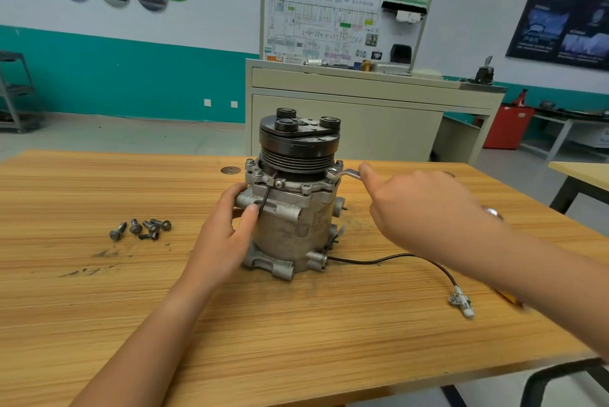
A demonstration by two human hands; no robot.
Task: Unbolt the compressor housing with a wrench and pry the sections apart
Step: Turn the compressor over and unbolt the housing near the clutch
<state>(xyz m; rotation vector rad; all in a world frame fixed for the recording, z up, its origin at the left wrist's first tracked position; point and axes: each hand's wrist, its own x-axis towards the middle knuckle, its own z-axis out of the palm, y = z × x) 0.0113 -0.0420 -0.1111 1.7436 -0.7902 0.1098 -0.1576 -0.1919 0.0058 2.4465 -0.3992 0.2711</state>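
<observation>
Because it stands on end, pulley up, the compressor offers its top flange bolts to a tool from the side. Posn: mid-table, slightly far of centre.

Head view, items:
1. left hand – on compressor's left flank, thumb across the front, fingers wrapped round behind, grasping the body. Purpose, prob.: brace vs. turning force.
2. right hand – right of compressor, motion-blurred; clenched on the wrench handle, forefinger lying along it. Exact finger lay unclear.
3. wrench – silver, approx. level; head on a bolt at flange's right edge, handle pointing right into the hand. Handle sits below the pulley, clear of it.
4. loose bolts – small cluster on the table, well left of compressor, out of the working area. Judged: part of unbolting done, prying not begun; sections look closed.
5. black lead w/ white plug – trails from compressor base to near right.
6. yellow thing – under right forearm, mostly hidden; can't tell what.

Surface: wood-grain table; dark smudges near left, round mark just far-left of compressor.

Room: beige cabinet w/ wiring-diagram board behind; white wall w/ teal band; red box far right; metal shelf far left; second table at right edge.
</observation>
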